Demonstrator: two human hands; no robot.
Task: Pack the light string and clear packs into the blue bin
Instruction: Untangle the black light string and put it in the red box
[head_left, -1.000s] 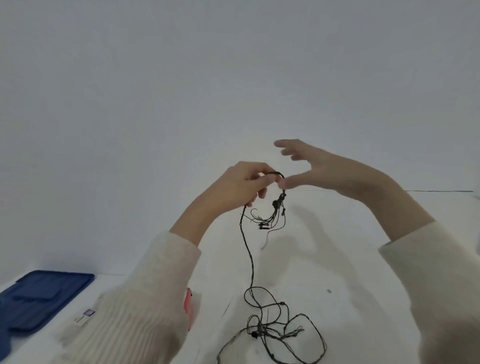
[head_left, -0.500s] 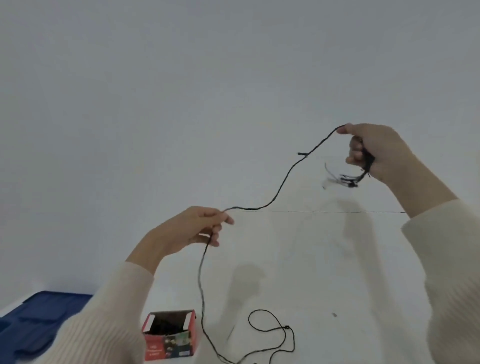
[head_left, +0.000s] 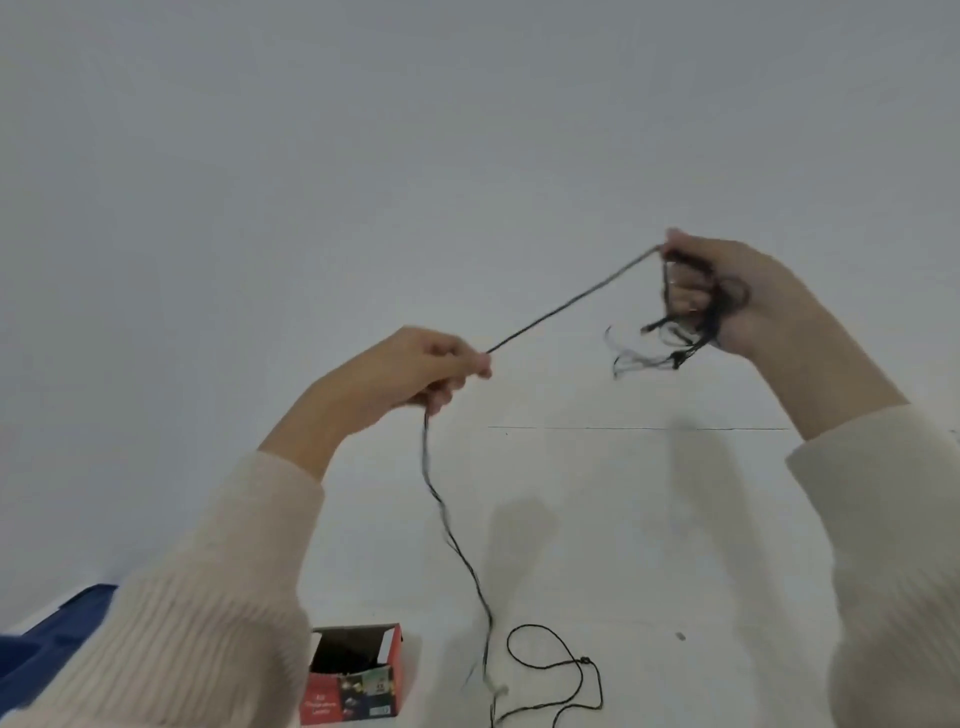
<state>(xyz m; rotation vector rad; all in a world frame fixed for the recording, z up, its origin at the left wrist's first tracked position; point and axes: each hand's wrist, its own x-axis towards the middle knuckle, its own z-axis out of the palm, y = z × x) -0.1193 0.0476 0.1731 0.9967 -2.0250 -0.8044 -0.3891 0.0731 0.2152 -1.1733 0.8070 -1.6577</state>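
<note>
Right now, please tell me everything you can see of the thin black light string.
The thin black light string looks like dark wire. The right hand grips a gathered bundle, with loose loops hanging below it. From there one taut run slopes down to the left hand, which pinches it. Below, it hangs to the white table, where the rest lies in loose loops.

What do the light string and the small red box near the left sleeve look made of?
Light string: thin dark wire, probably plastic-coated and matte. It pulls straight where it is taut and hangs in limp loops elsewhere. The bulbs are too blurred to judge.
Red box: printed cardboard, perhaps slightly glossy. It has thin folded flaps at the open top and a printed picture on its front.
</note>
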